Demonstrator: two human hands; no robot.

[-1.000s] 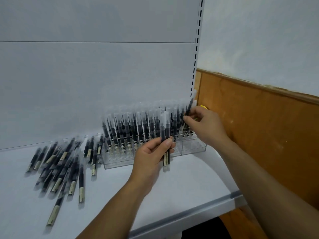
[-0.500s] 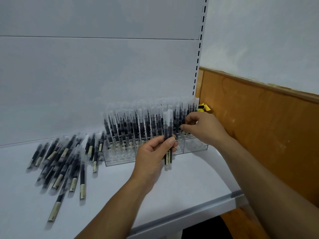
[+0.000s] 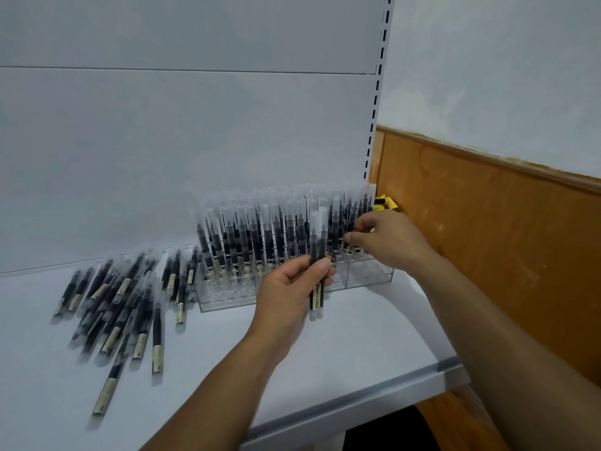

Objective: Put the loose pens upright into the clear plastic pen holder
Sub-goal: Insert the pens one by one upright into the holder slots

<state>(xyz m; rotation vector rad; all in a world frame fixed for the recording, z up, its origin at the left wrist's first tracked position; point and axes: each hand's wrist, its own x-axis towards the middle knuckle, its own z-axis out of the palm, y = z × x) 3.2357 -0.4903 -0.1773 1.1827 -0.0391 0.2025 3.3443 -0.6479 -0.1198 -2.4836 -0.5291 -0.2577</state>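
Observation:
A clear plastic pen holder [image 3: 367, 277] stands at the back of the white shelf, packed with several upright black pens with frosted caps. My left hand [image 3: 292, 288] grips two black pens [image 3: 317, 255] upright in front of the holder. My right hand [image 3: 387, 242] reaches to the holder's right end, its fingertips pinching a pen [image 3: 353, 222] standing in a back-right slot. A heap of several loose pens [image 3: 123, 304] lies flat on the shelf to the left of the holder.
The white shelf [image 3: 325, 362] has a grey front lip [image 3: 357, 402]. A white back panel with a slotted upright [image 3: 377, 92] rises behind. An orange wooden wall panel [image 3: 487, 239] stands to the right, with a small yellow object [image 3: 383, 202] beside the holder.
My right hand has lowered a pen into the holder's right end and stays on it. My left hand keeps holding its two pens, almost still.

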